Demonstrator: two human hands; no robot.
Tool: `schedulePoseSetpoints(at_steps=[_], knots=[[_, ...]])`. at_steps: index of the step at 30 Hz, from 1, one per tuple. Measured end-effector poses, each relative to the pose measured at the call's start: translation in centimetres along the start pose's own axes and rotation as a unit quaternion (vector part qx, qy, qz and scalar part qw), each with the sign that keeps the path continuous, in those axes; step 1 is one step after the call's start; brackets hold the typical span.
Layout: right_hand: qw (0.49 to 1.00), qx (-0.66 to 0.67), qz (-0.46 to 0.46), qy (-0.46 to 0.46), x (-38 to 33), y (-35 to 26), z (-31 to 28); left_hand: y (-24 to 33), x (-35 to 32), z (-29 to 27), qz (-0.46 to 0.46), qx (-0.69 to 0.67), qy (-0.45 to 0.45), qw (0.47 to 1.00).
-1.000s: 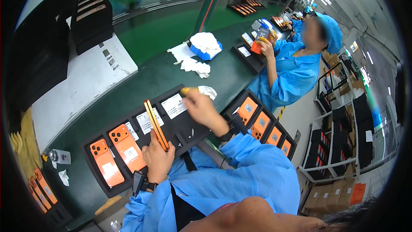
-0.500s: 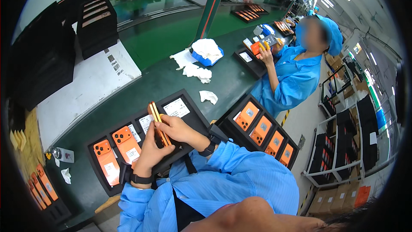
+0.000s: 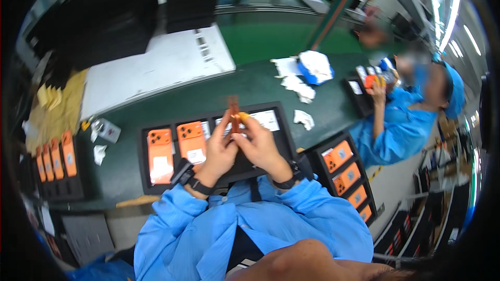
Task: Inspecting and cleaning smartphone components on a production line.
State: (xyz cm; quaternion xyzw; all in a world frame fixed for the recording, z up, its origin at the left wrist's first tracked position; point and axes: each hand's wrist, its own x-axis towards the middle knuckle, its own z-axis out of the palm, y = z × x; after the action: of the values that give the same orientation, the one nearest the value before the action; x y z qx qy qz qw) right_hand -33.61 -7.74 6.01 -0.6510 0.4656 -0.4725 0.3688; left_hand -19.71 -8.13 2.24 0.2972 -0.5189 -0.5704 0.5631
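Over the black tray (image 3: 283,138), my left hand (image 3: 220,151) and my right hand (image 3: 260,145) are both closed on an orange phone (image 3: 234,117). It stands on edge between them, smeared by motion, and I cannot tell whether it is one piece or two pressed together. Yellow shows at a right fingertip. In the tray's left slots lie an orange phone (image 3: 160,153) with a white label and a second orange phone (image 3: 191,138) beside it. A white label sheet (image 3: 269,120) sits in the slot behind my right hand.
To the right is another black tray of orange phones (image 3: 346,178); at far left, a rack of phones (image 3: 69,153). Crumpled white wipes (image 3: 303,119), a blue tub of wipes (image 3: 315,67) and a small bottle (image 3: 108,130) stand on the green bench. A co-worker (image 3: 396,119) handles something at right.
My view has turned, so the bench shifts rightward in the picture. Both hands keep hold of the phone, which is now more upright and blurred. The co-worker's hands have moved slightly.
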Motion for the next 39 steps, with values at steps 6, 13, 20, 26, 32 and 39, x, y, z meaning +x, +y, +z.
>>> schedulePoseSetpoints(at_steps=[6, 13, 20, 26, 32, 39], knots=[[0.998, 0.038, -0.048, 0.008, -2.0, 0.9, 0.9, 1.5, -2.6, 0.8, 0.043, 0.073, -0.004, 0.996], [0.996, 0.076, -0.042, -0.003, -2.3, 1.0, 1.0, 1.2, -2.8, 0.6, 0.067, 0.103, -0.001, 0.992], [0.996, 0.078, -0.049, -0.007, -2.9, 1.8, 0.7, 1.7, -2.8, 0.5, 0.074, 0.142, 0.004, 0.987], [0.993, 0.111, -0.045, -0.007, -2.5, 1.2, -0.3, 3.4, -0.9, -0.7, 0.029, 0.154, -0.047, 0.987], [0.994, 0.095, -0.060, -0.010, -2.0, 1.6, -0.4, 3.8, 2.1, -2.4, 0.030, 0.197, -0.117, 0.973], [0.996, 0.018, -0.088, 0.006, -2.3, 1.5, -0.5, 4.1, 3.2, -1.9, 0.051, 0.258, -0.127, 0.956]])
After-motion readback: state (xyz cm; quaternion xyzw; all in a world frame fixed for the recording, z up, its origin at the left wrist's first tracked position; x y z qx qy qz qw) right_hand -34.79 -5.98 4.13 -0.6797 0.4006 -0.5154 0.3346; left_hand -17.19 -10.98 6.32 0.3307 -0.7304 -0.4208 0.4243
